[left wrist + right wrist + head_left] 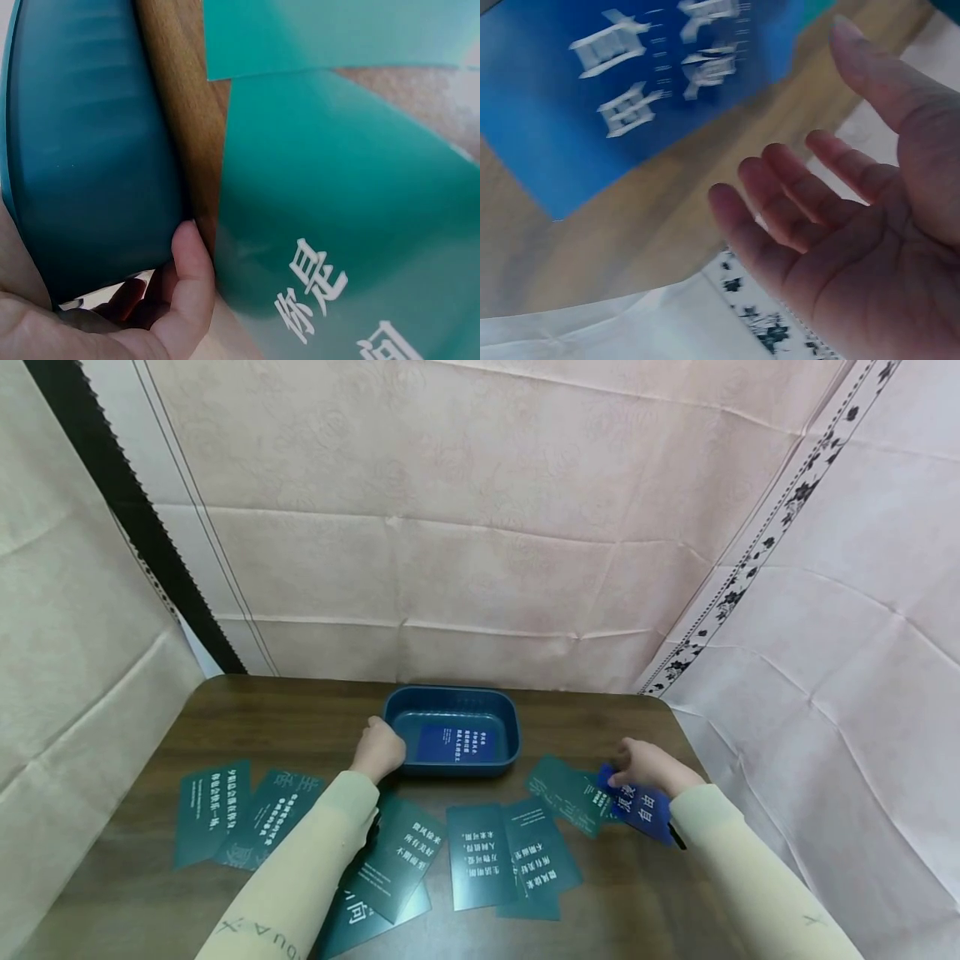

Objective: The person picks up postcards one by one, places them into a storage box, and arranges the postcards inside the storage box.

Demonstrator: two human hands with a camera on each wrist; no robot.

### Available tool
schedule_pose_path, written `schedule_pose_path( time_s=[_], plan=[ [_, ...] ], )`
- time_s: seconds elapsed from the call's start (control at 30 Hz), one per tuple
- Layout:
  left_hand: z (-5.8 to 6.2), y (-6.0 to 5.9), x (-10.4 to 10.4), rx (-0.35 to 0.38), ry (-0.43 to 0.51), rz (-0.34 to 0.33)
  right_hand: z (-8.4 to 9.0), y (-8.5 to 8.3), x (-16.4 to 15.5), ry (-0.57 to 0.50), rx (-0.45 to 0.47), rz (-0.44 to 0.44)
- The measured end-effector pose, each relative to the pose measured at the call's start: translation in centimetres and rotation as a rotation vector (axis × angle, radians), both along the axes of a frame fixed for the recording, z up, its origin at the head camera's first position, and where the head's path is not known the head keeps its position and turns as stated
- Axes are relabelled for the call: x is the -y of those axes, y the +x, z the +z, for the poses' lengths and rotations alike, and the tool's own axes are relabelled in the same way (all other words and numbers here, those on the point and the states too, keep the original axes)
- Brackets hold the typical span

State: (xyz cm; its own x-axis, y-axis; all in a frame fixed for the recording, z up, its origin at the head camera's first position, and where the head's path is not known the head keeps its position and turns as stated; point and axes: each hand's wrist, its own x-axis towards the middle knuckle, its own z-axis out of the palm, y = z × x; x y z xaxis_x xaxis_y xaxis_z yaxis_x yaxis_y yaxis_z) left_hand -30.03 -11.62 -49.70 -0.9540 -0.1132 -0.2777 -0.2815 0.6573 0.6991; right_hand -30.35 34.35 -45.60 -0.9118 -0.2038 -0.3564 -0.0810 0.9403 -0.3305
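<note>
My left hand [380, 750] grips the left end of a dark blue plastic tray [513, 731], with fingers and thumb curled round its end wall in the left wrist view. Flat in the tray lies a blue card [456, 745] with white writing. On the right, my right hand [651, 766] is over another blue card [647, 814]. The right wrist view shows its thumb [877, 71] apart from the loosely bent fingers, nothing between them, with the card beside them on the table. A green card [564, 792] lies partly beneath this blue card.
Several green cards lie on the brown wooden table [315, 714]: a pair [213, 814] at the left, overlapping ones [405, 852] below my left forearm, and more [480, 868] in front of the tray. Pale cloth [450, 527] hangs behind and at both sides.
</note>
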Motion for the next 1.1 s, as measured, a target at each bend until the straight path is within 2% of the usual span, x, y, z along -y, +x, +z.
schedule_pose_path(
  time_s=[0.23,0.43,0.67,1.1],
  plan=[
    [0.1,0.1,-0.1,-0.004,0.005,0.011,-1.6,0.3,-1.9,0.124,0.047,-0.023],
    [0.3,0.2,-0.2,-0.005,0.012,0.017,-2.6,0.3,-2.3,0.175,0.066,-0.038],
    [0.3,0.2,-0.2,-0.002,0.021,0.022,-3.1,0.1,-2.8,0.197,0.045,-0.041],
    [0.3,0.2,-0.2,0.003,0.018,0.030,-3.7,-0.4,-3.4,0.209,0.061,-0.042]
  ],
)
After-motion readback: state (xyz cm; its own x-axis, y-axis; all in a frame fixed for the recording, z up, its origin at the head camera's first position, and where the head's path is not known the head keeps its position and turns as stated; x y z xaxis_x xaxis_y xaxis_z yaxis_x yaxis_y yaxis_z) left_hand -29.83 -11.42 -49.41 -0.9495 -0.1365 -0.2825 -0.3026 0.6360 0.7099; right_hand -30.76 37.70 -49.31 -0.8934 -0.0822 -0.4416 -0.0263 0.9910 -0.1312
